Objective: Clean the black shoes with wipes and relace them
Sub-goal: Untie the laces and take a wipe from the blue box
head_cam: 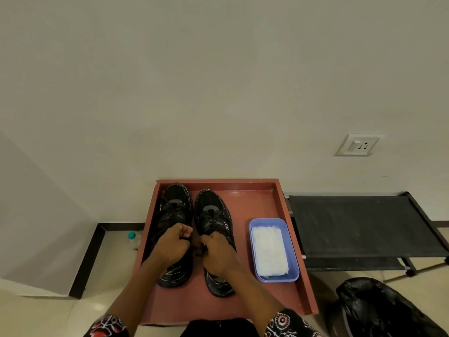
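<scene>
Head view. Two glossy black shoes are seen side by side on a reddish-brown tray point(257, 190) with raised rims. The left shoe point(173, 210) and the right shoe point(212, 210) are set parallel, long axes running away from the person, toes pointed toward the wall and heels nearest the body. The uppers are shiny and smooth, with dark laces crossed over the tongues.

The left hand point(170, 246) is curled, with a thin dark lace pinched at thumb and forefinger above the left shoe's opening. The right hand point(218, 254) is likewise curled; a lace end appears to be pinched between the shoes, though the detail is small.

A rounded rectangular blue plastic tub point(254, 227) holding white folded wipes point(268, 251) is placed on the tray, right of the shoes. Patterned sleeves are noted at both wrists.
</scene>
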